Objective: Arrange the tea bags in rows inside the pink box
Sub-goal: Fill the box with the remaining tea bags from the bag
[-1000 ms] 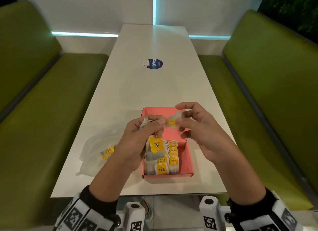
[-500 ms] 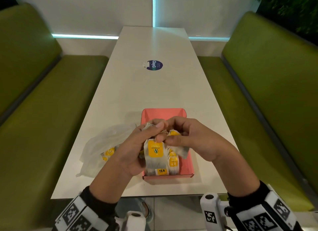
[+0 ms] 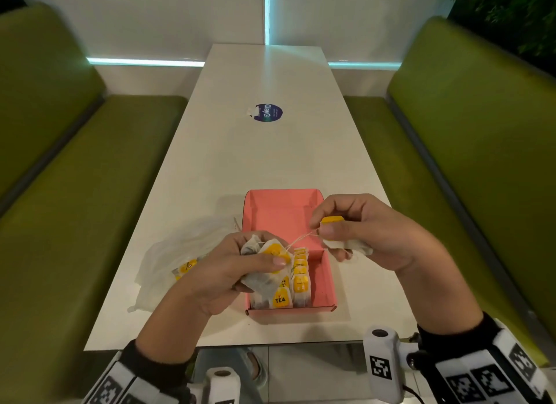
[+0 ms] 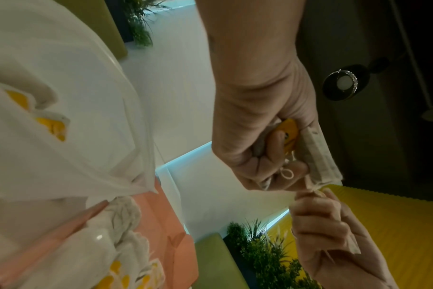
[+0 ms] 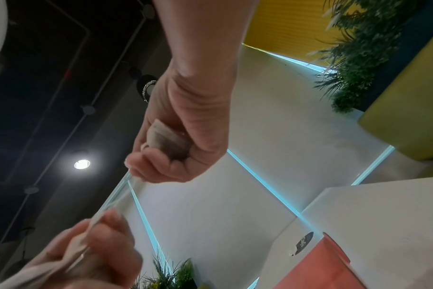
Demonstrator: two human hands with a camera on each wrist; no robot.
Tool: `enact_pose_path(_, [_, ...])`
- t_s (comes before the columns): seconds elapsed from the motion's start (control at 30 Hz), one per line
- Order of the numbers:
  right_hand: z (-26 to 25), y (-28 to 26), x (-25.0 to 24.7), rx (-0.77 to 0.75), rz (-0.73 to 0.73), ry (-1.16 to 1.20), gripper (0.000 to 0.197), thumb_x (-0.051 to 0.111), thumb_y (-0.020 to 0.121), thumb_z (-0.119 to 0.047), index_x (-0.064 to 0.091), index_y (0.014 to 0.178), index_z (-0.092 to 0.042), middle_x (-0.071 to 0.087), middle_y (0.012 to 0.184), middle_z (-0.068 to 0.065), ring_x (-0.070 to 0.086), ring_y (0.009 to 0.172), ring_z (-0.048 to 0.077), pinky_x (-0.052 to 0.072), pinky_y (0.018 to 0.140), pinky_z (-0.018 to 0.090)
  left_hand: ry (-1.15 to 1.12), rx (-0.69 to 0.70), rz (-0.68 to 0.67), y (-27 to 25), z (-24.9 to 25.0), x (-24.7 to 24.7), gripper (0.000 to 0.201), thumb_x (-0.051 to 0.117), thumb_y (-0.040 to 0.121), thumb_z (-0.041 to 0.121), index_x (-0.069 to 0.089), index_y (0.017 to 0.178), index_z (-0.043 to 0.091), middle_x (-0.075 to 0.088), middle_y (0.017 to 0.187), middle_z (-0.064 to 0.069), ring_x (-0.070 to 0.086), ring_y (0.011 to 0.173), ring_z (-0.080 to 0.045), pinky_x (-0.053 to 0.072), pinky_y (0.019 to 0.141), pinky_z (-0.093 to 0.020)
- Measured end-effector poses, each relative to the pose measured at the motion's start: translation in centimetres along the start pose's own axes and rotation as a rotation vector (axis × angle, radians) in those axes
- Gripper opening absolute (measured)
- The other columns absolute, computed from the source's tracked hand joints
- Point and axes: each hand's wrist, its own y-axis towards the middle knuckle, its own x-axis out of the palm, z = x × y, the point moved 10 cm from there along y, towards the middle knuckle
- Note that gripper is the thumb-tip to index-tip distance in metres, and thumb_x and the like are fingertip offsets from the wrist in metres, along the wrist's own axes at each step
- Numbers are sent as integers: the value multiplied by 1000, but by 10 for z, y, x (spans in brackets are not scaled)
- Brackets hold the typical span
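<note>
The right hand's fingers pinch one tea bag with its yellow tag between thumb and forefinger, above the right wall of the pink box. A thin string stretches taut from that pinch to the left hand, whose fingers curl round a bunch of tea bags held over the box's left side. Inside the box, at its near end, more tea bags stand upright in two rows with yellow tags showing; the far half is bare pink. The box rests on the white counter. Left of it lies a crumpled clear plastic bag with several more tea bags inside.
</note>
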Motion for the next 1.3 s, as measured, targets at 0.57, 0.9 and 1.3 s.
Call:
enact_pose_path(0.57, [-12, -7, -17, -79, 27, -43, 29, 68, 63, 3, 71, 77, -23, 65, 62, 1, 59, 48, 13, 44, 47, 19, 78, 5, 9, 0, 10, 7, 14, 73, 55, 34, 71, 65, 24, 55, 60, -1, 49, 46, -8, 26, 36, -13])
enact_pose_path(0.9, [-34, -16, -16, -275, 36, -147, 36, 67, 62, 9, 68, 58, -27, 63, 75, -9, 58, 71, 4, 47, 61, 16, 122, 36, 55, -5, 19, 2, 20, 75, 52, 34, 72, 69, 23, 64, 72, -7, 48, 81, -31, 27, 61, -29])
enact_pose_path(1.3, [-29, -25, -11, -208, -69, -180, 12, 70, 66, -15, 76, 74, -22, 65, 98, -5, 61, 93, 6, 47, 71, 15, 137, 81, 51, -9, 30, 4, 18, 74, 53, 34, 71, 67, 24, 59, 73, -10, 46, 80, -33, 27, 60, -30])
